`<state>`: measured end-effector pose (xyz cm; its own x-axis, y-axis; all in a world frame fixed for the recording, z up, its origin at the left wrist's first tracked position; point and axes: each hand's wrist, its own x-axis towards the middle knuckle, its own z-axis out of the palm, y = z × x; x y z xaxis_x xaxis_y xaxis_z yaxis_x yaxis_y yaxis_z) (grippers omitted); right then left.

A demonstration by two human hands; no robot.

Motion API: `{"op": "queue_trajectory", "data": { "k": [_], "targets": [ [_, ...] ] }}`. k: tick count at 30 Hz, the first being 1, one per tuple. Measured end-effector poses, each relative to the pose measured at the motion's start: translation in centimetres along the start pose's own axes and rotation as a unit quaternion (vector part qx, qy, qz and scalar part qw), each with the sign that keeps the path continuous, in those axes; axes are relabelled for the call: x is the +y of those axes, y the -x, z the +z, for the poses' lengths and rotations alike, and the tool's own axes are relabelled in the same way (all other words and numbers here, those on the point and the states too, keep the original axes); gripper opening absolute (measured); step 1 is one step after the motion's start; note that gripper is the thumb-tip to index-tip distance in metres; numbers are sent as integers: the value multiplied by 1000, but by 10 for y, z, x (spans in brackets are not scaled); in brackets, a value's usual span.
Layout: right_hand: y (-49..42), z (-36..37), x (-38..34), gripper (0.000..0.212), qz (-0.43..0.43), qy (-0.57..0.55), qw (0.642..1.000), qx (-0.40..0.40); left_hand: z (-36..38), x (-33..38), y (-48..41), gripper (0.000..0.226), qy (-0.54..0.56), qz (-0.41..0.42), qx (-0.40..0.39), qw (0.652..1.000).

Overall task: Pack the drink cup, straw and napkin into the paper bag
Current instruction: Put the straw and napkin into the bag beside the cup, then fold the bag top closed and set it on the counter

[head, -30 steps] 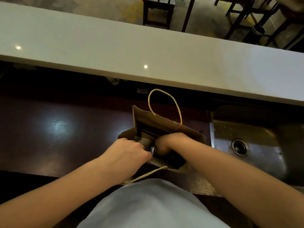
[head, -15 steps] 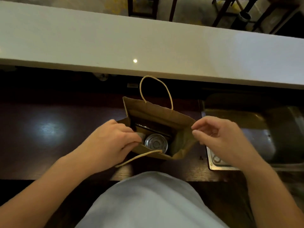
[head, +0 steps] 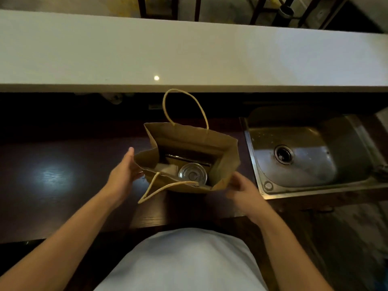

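The paper bag (head: 189, 139) stands open just left of the sink (head: 310, 156), with the cup (head: 192, 175), a pale napkin (head: 168, 169) and a dark straw (head: 186, 159) inside. Both hands, left (head: 123, 175) and right (head: 243, 189), are open, flanking the bag and gripping nothing. The contents look packed; steady the bag from both sides so the cup keeps upright.

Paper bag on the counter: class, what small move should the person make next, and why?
Probably gather the two rope handles. The drink cup and a pale napkin already sit inside the open paper bag; the left hand and right hand flank it, empty.
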<state>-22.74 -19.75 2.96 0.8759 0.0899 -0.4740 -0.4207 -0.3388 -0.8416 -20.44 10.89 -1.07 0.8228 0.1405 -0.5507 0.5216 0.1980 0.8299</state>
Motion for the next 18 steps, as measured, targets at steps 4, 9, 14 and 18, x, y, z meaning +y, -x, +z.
{"op": "queue_trajectory", "data": {
  "k": [4, 9, 14, 18],
  "targets": [
    [-16, 20, 4, 50, -22, 34, 999, -21, 9, -6, -4, 56, -90, 8, 8, 996],
    [-15, 11, -3, 25, -120, -49, 991, 32, -13, 5, -1, 62, -78, 141, -96, 982],
    [-13, 9, -13, 53, -157, -74, 978, 116, -33, 10, 2, 107, -110, 229, -112, 961],
    [-19, 9, -21, 56, -192, -60, 974, 106, -19, 24, 7, 46, -168, 286, -126, 935]
  ]
}}
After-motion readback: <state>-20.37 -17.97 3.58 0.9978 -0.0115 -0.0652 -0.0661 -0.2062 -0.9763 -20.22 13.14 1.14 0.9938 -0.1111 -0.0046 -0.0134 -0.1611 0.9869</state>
